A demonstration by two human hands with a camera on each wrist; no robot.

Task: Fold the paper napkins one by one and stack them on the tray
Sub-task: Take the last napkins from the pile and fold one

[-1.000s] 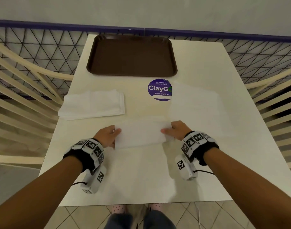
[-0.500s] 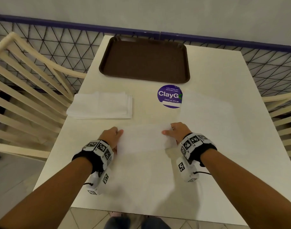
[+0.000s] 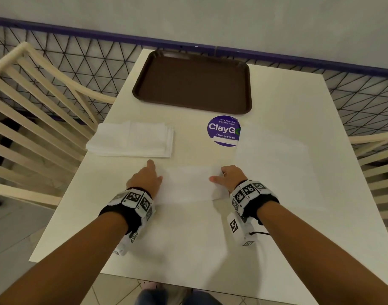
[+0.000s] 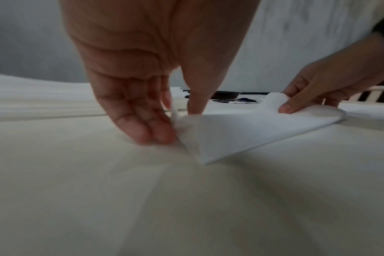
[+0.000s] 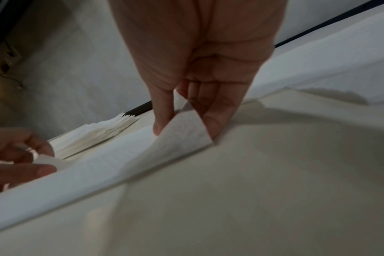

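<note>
A white napkin (image 3: 188, 183), folded to a long strip, lies on the table between my hands. My left hand (image 3: 147, 177) is at its left end; in the left wrist view thumb and fingers (image 4: 143, 124) pinch that end's raised edge. My right hand (image 3: 228, 177) pinches the right end, which curls up off the table (image 5: 182, 131) between thumb and fingers. The brown tray (image 3: 192, 84) sits at the table's far side with nothing on it. A stack of napkins (image 3: 131, 139) lies left of centre.
An unfolded white sheet (image 3: 272, 155) lies flat to the right of my right hand. A round purple sticker (image 3: 221, 128) is below the tray. Cream slatted chairs (image 3: 34, 119) flank the white table (image 3: 188, 238); a mesh fence runs behind.
Both hands stay at the napkin's ends. My left index finger has stretched toward the far edge, and the right end now curls up in my right hand. The head view has shifted.
</note>
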